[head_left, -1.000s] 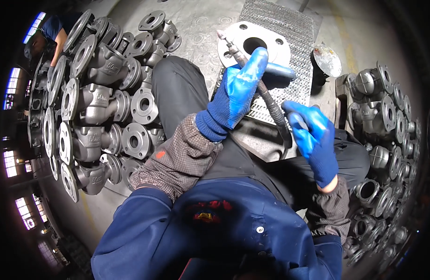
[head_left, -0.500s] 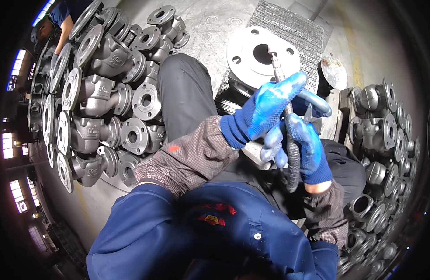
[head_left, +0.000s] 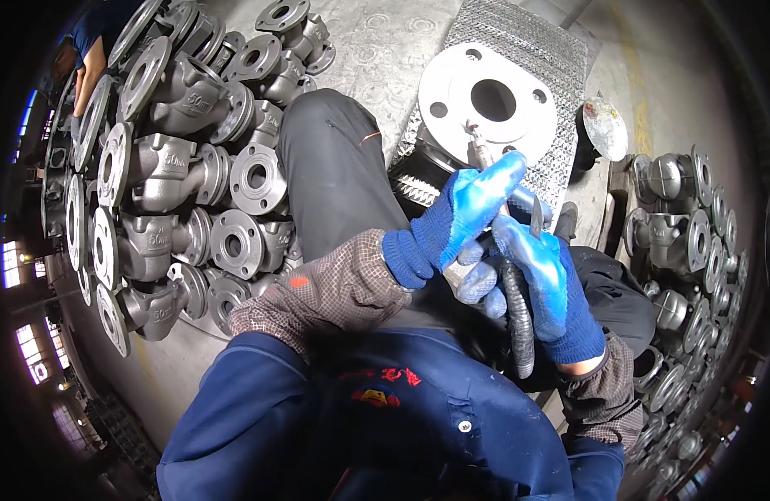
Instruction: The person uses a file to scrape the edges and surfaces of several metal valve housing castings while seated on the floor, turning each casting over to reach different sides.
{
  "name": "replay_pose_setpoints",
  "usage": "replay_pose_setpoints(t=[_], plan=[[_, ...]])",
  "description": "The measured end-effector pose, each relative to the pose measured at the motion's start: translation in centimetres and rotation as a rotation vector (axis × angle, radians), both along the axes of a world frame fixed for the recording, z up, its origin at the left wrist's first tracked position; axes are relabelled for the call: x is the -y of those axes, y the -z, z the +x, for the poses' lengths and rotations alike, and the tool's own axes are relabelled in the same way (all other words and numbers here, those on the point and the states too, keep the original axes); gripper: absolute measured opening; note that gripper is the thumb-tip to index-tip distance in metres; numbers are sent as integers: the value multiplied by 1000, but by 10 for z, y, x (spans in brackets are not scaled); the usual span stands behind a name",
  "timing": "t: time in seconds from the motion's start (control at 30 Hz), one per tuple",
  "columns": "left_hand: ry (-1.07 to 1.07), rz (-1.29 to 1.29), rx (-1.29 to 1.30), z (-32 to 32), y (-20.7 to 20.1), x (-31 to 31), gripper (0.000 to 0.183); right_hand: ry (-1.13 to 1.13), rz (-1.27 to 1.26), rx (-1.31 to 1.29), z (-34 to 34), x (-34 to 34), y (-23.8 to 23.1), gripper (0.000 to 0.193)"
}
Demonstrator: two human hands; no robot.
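Both my hands wear blue coated gloves and are closed round a die grinder [head_left: 481, 152], a slim metal tool with a small pale tip and a dark ribbed grip or hose trailing toward me. Farther forward along it is my left hand [head_left: 467, 219], its index finger stretched along the shaft. My right hand [head_left: 537, 269] wraps the rear part; a pointed grey piece sticks up beside its fingers. The tip lies over a round metal flange [head_left: 452, 75] with a centre hole and bolt holes; contact cannot be told. Its valve body is mostly hidden below.
A textured metal mat [head_left: 562, 71] lies around the flange. Stacked grey flanged valve bodies [head_left: 164, 171] crowd my left, and more castings [head_left: 676, 234] line the right. A round disc-topped object [head_left: 604, 129] stands right of the mat. Another person's arm [head_left: 88, 75] reaches in at upper left.
The grinder's tip has shifted from the right of the flange's centre hole to its near side. My right hand has come slightly lower, and the view has shifted a little.
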State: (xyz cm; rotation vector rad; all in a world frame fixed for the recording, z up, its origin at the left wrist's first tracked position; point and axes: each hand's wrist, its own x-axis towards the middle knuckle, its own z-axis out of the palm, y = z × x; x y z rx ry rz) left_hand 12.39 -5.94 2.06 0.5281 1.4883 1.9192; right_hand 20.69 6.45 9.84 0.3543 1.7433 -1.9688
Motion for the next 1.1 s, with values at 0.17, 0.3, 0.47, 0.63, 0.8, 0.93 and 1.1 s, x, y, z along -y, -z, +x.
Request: replay_pose_setpoints(t=[0.17,0.3,0.47,0.63,0.8,0.93,1.1], plan=[[42,-44,-83,-3,-2,6,40,160,44,28,3,10,0,45],[-29,-30,-540,-4,23,7,43,77,67,-124,4,13,5,45],[-114,-60,-697,-4,17,9,43,148,-95,97,-3,12,-4,44],[46,-129,58,-1,-3,0,45,63,110,-119,6,5,3,46],[-11,19,184,3,-6,5,50,75,-118,105,5,9,3,44],[-7,-46,205,4,-19,-3,50,180,3,66,6,9,-1,44],[14,-67,115,2,-11,6,54,49,-75,83,1,1,3,42]])
